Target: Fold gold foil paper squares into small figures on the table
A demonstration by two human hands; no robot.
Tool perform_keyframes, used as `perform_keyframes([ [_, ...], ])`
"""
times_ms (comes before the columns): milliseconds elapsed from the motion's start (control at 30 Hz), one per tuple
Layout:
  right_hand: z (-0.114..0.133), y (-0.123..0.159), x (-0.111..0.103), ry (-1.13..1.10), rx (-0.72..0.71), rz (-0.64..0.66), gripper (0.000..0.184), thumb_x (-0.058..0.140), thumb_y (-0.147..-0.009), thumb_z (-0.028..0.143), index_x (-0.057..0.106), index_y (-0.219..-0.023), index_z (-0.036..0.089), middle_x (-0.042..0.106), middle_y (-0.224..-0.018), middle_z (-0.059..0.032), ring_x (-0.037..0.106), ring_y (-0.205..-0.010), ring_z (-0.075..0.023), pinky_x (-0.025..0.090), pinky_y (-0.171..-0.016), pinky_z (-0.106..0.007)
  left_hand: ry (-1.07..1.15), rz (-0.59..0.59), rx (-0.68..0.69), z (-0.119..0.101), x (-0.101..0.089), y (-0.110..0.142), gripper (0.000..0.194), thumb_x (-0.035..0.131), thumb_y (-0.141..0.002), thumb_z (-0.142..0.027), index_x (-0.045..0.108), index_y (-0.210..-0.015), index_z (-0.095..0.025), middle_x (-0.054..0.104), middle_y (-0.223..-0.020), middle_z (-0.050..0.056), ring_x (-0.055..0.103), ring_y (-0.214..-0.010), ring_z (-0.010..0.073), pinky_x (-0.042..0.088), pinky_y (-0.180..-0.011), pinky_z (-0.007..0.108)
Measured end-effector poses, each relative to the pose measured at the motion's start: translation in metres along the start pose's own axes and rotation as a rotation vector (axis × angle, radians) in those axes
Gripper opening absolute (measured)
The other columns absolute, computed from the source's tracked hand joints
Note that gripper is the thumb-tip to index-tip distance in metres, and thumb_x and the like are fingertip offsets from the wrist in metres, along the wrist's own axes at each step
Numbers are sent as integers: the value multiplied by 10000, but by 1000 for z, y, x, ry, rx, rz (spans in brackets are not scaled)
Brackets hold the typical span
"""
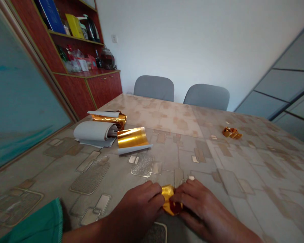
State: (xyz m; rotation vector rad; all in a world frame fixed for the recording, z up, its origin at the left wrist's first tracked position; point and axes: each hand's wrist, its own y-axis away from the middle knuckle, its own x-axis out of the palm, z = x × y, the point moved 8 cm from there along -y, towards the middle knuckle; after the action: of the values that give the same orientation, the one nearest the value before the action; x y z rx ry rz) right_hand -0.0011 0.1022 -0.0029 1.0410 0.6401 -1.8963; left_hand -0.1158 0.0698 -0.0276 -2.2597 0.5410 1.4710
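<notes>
Near the front edge of the table, a small piece of shiny gold foil paper (168,193) sits between my two hands, bent into a rounded, partly folded shape. My left hand (142,199) grips its left side with curled fingers. On the other side, my right hand (199,202) pinches the foil, its fingers covering part of it. The lower part of the foil shows a dark reddish hollow or reflection. Beyond my hands lies a curled gold sheet (133,139) with a white back, next to a stack of curled white-backed paper (92,131).
Another crumpled gold sheet (108,118) lies behind the stack. A folded gold piece (232,133) rests at the right on the patterned tablecloth (167,162). Two grey chairs (154,87) stand at the far side, and a red-brown cabinet (103,87) at the back left.
</notes>
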Motion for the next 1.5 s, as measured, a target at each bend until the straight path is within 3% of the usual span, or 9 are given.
perform_keyframes([
  [200,-16,5,-7,-68,90,-9,181,622,-907,89,643,-1014,233,652,-999,-21,583,-942,-204,454,-799,-328,-20,-88,48,1,-2,4,177,489,-1006,-146,622,-895,-181,639,-881,30,576,-755,195,463,-649,286],
  [333,-21,4,-8,-155,99,-35,69,605,-983,195,667,-981,224,667,-986,-29,593,-937,-204,460,-805,-334,13,-139,59,0,-9,4,245,440,-1029,-162,615,-858,-180,638,-849,28,575,-739,186,462,-640,273],
  [500,-27,-3,-10,-233,109,-131,154,593,-1002,229,683,-880,208,693,-865,-9,618,-826,-180,449,-765,-320,32,-205,86,3,-20,5,263,423,-1029,-167,619,-855,-186,661,-832,28,587,-738,185,464,-655,277],
  [700,-39,-11,-8,-236,246,-175,96,621,-938,156,673,-874,205,712,-821,-1,637,-779,-181,443,-712,-298,124,-167,0,13,-25,7,203,466,-938,-69,615,-990,-198,676,-877,20,615,-768,185,480,-676,268],
  [900,-41,-15,-5,-174,278,-195,120,645,-883,74,646,-844,188,688,-782,2,625,-724,-176,430,-671,-283,-87,-178,165,0,-19,8,377,509,-948,-97,518,-1305,-218,692,-1008,40,631,-805,209,502,-703,306],
  [1067,-39,-14,-3,-90,250,-214,112,666,-886,85,653,-859,194,672,-851,-17,632,-799,-200,448,-705,-299,-186,-212,196,-4,-15,8,344,538,-917,-97,530,-1257,-152,679,-950,64,622,-756,222,508,-642,325],
  [1267,-38,-13,3,-13,236,-218,102,626,-953,133,650,-885,205,667,-872,-26,621,-801,-212,467,-721,-331,-190,-155,204,-5,-13,7,362,592,-910,-124,518,-1264,-123,680,-989,78,620,-792,229,535,-666,337],
  [1500,-35,-14,3,70,208,-248,109,680,-913,118,638,-874,211,668,-849,-20,620,-759,-217,475,-677,-329,-174,-106,200,-5,-6,8,323,583,-951,-164,554,-1270,-127,676,-1035,81,611,-834,236,556,-726,363],
])
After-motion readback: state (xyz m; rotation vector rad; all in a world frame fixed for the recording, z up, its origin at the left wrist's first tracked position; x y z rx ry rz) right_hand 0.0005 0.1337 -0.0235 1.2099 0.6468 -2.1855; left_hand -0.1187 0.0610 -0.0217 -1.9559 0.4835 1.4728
